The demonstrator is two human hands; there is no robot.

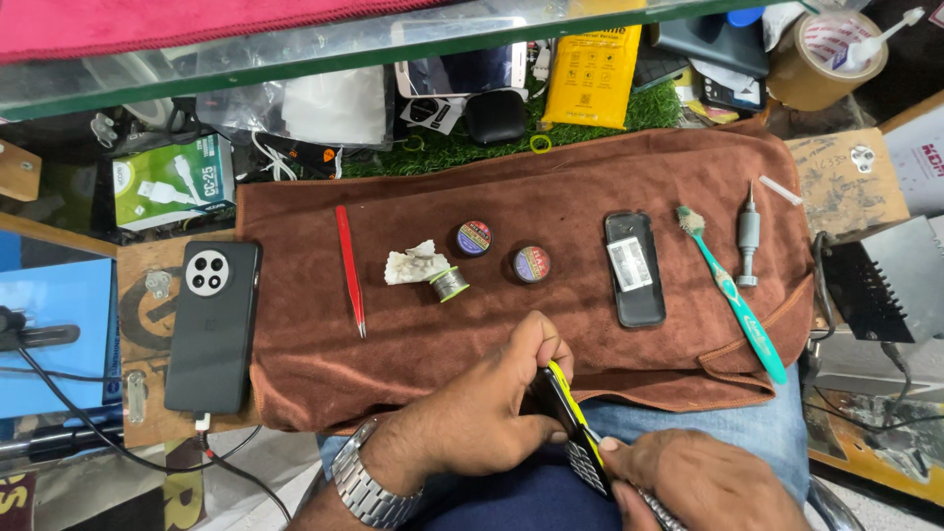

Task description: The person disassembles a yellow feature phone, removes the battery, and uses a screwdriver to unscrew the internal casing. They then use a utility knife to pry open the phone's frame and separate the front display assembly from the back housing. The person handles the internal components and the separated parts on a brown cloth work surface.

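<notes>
At the tabletop's left edge lies a dark smartphone (212, 326), just off the brown cloth (413, 344). On the cloth, from its left edge rightward: red tweezers (350, 268), a solder spool (449, 284), 2 round tins (473, 238), a black battery (634, 267), a teal toothbrush (733, 293) and a grey screwdriver (749, 240). Below the cloth's near edge, the left hand (487, 405) and right hand (703, 482) both close around a yellow-edged keypad phone (573, 428) over the lap.

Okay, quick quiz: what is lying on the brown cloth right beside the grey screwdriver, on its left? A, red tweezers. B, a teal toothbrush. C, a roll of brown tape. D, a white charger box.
B: the teal toothbrush lies slantwise on the brown cloth just left of the grey screwdriver.
</notes>
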